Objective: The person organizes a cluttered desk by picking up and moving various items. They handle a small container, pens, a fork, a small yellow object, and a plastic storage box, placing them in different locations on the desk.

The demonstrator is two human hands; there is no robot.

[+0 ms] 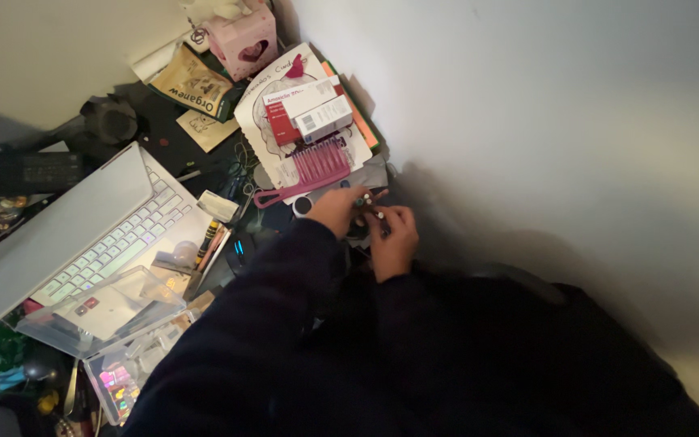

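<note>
Both hands meet over the cluttered counter (pixel 228 174), just below a pink comb (pixel 311 170): the left hand (pixel 335 210) and the right hand (pixel 394 239) together pinch a small object (pixel 368 204), too small and blurred to identify. White-and-red medicine boxes (pixel 307 109) lie beyond the comb, an open white laptop (pixel 91 235) well to the left.

Both arms, in dark sleeves, reach forward and meet close together. The left hand (pixel 335 210) is curled, knuckles up, its fingertips pinched toward the right. The right hand (pixel 394 239) is bent at the wrist, fingers folded inward in a tight grip, touching the left hand's fingertips.
</note>
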